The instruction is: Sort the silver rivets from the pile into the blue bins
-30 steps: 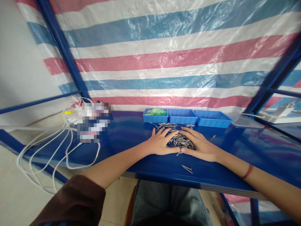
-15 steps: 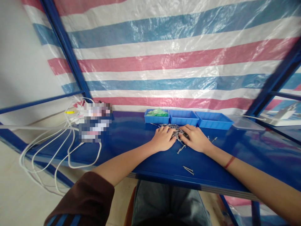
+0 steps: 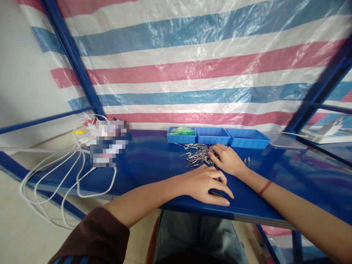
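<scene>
A pile of thin silver screws (image 3: 198, 154) lies on the blue shelf top, in front of the small bins. My right hand (image 3: 227, 158) rests at the right side of the pile, its fingers apart and bent over the screws there. Nearer the front edge, my left hand (image 3: 206, 184) is low over the surface with thumb and fingers apart. A couple of loose screws (image 3: 217, 193) show between its thumb and forefinger, not visibly gripped. Two more screws (image 3: 249, 161) are to the right of my right hand.
Behind the pile stand three blue bins: a left bin (image 3: 181, 139) with green packets, a middle bin (image 3: 213, 137) and a right bin (image 3: 249, 140). A clear plastic lid (image 3: 288, 142) lies farther right. White cables (image 3: 79, 176) and blurred-out items (image 3: 108, 143) occupy the left end.
My left hand has left the pile and moved toward the front edge, over the loose screws. More of the pile shows now. My right hand stays at the pile's right side.
</scene>
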The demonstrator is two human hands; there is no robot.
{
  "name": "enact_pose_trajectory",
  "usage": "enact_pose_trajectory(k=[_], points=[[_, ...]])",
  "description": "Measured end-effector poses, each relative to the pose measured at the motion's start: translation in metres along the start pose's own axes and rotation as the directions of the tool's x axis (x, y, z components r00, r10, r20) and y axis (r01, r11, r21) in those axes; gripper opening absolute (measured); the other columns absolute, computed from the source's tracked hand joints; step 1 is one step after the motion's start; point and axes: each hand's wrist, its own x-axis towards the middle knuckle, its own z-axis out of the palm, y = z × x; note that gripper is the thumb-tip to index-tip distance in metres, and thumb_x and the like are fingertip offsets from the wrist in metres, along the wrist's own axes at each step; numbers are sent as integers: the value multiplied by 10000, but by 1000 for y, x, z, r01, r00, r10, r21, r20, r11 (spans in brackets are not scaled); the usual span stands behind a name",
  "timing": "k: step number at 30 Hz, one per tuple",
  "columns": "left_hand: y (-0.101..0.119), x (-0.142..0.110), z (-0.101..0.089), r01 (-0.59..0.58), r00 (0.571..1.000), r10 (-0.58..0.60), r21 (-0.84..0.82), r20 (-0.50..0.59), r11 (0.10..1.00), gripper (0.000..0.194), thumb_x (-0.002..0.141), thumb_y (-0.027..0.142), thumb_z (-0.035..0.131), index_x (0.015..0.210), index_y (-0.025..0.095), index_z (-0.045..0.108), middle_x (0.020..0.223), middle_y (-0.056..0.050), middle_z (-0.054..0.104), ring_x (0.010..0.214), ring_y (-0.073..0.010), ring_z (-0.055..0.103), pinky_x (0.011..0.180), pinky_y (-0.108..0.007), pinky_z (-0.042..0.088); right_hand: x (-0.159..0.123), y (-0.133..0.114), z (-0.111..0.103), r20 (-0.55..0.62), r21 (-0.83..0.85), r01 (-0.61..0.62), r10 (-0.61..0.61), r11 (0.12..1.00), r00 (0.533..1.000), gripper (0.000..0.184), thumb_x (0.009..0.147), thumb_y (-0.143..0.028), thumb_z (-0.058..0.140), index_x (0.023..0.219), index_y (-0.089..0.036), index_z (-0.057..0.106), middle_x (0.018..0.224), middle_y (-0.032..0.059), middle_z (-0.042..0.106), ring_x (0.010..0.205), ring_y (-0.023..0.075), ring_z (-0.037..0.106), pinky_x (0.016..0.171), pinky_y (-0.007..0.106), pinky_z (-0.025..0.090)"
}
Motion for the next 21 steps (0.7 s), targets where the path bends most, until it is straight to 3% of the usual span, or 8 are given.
enact_pose_trajectory(k=[7, 10, 14, 18, 21], points=[[-12, 3, 0, -45, 999, 46, -47, 8, 998, 240, 885, 284, 464, 914, 198, 686, 882, -24, 649, 811, -104, 588, 819, -208, 403, 3, -5, -3, -7, -71, -25, 24, 997, 1000, 317, 903, -356, 325, 879, -190, 595, 822, 63, 627, 696, 169, 593, 603, 261, 385], [-16, 3, 3, 31, 999, -31, 0, -29, 1000, 265, 902, 278, 428, 913, 184, 676, 914, -35, 654, 851, -113, 591, 840, -225, 398, 8, -8, -4, -19, -76, -67, 66, 995, 998, 358, 901, -398, 318, 784, -195, 589, 771, 54, 625, 645, 163, 588, 538, 252, 344], [-21, 3, 7, 174, 982, -164, 117, -91, 978, 273, 904, 298, 406, 913, 219, 668, 894, -31, 647, 914, -152, 556, 880, -291, 386, 14, -12, -3, -72, 36, -122, 124, 992, 990, 406, 899, -430, 306, 715, -192, 579, 724, 52, 624, 621, 161, 581, 532, 250, 346], [-23, 0, 9, 363, 917, -303, 232, -259, 902, 242, 858, 347, 460, 946, 229, 653, 963, -63, 601, 994, -208, 487, 924, -371, 374, 16, -12, -3, -73, 156, -125, 138, 980, 988, 356, 889, -406, 333, 793, -191, 601, 724, 47, 633, 632, 164, 585, 574, 256, 396], [-27, -5, 4, 503, 845, -412, 246, -341, 828, 424, 772, 510, 533, 1110, 261, 584, 1163, -87, 512, 1141, -270, 399, 1003, -468, 300, 12, -7, -10, -55, 192, -138, 151, 972, 987, 307, 861, -402, 396, 894, -200, 624, 788, 50, 651, 713, 186, 606, 657, 289, 447]])
